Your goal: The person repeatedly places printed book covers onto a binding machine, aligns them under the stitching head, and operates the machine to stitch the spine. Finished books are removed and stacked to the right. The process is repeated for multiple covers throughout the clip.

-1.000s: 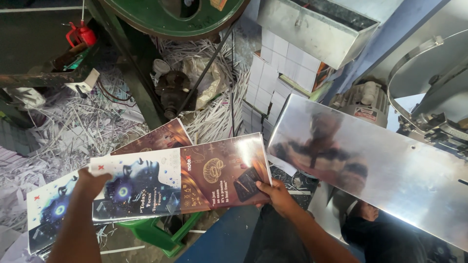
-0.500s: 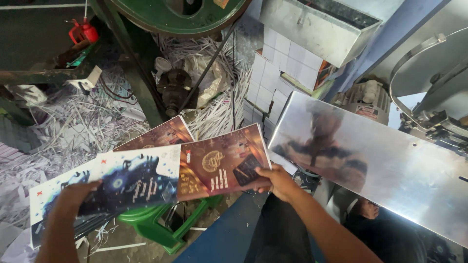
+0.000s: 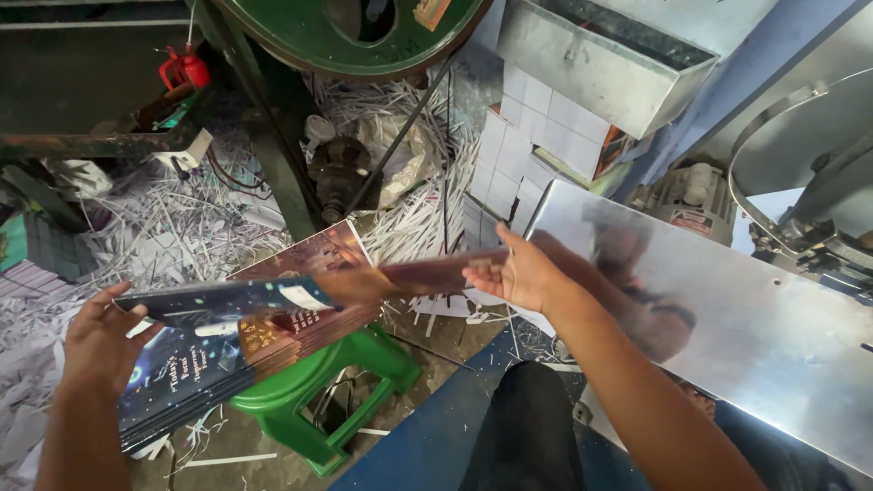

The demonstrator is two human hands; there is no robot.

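My left hand [image 3: 100, 341] and my right hand [image 3: 518, 273] hold one printed sheet [image 3: 300, 293] by its two ends. The sheet is dark blue at the left and brown at the right, and it is tipped nearly edge-on above a stack of like printed sheets [image 3: 209, 364]. That stack lies on a green plastic stool [image 3: 318, 400]. A loose brown printed sheet [image 3: 314, 255] pokes out behind the stack. My right arm crosses in front of a shiny metal plate [image 3: 727, 309].
White paper trimmings [image 3: 173, 236] litter the floor. A green machine wheel [image 3: 355, 36] and its frame stand at the back, a metal bin [image 3: 600, 55] above stacked white cards [image 3: 532, 136], a motor [image 3: 682, 195] and machine parts at the right.
The top sheet has been lifted off the stack and tilted from flat to nearly edge-on. My right hand has risen and moved right; my left hand holds the sheet's left end.
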